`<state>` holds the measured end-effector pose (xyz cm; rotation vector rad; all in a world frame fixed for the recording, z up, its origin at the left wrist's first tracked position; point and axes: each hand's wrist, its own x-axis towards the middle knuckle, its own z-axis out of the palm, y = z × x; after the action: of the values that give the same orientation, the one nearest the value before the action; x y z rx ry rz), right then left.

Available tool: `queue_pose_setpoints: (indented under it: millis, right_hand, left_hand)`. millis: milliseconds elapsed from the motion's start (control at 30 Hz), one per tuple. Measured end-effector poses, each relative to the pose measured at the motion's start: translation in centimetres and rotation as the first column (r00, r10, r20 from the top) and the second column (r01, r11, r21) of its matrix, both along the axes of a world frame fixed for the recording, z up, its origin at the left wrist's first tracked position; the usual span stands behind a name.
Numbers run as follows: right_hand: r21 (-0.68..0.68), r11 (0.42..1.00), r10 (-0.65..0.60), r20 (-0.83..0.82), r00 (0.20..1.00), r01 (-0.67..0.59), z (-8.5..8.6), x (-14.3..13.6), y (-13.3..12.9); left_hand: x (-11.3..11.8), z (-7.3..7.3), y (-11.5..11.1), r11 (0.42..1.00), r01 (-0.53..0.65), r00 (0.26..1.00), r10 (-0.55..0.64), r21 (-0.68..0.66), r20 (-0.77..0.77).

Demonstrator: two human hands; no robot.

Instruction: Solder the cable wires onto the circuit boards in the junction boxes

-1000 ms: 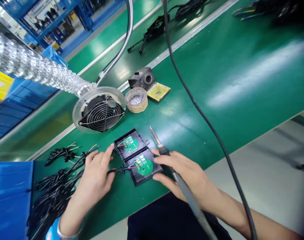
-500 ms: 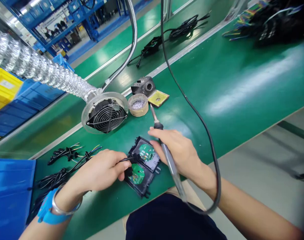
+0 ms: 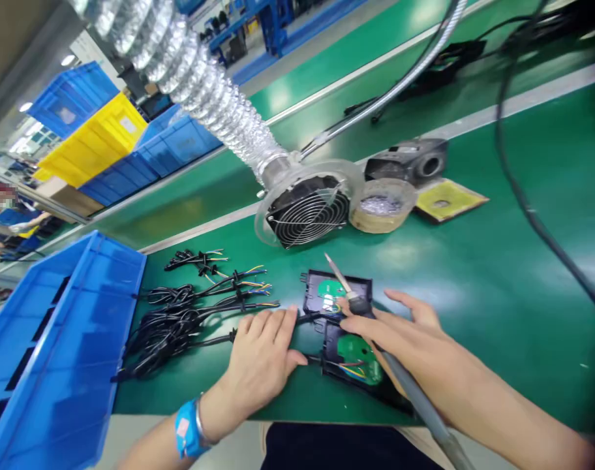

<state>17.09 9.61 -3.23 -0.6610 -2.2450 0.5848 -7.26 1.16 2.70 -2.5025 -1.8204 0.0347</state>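
On the bench (image 3: 498,274), upper box (image 3: 313,297) and lower box (image 3: 331,336) now sit askew; 0.5 s ago, side by side. Left hand (image 3: 262,352) has gone from pinching a lead to palm-down left of the boxes, fingers together, thumb out; grip unclear. Right hand (image 3: 415,343) still clasps iron (image 3: 409,385), one finger spread; tip now nearer upper box.

The glossy green bench (image 3: 522,307) before me carries coiled black cables (image 3: 167,333) lower left, a shallow black plastic case (image 3: 313,301) below centre, a round tan tub (image 3: 378,224) further right.
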Motion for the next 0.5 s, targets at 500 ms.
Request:
queue_pose_setpoints:
  millis: [500]
  right_hand:
    - [0.070, 0.994, 0.089, -0.080, 0.993, -0.084, 1.4, -2.0, 1.3]
  left_hand:
    - [-8.3, 5.2, 5.1, 0.981, -0.015, 0.948, 0.076, -0.194, 0.310]
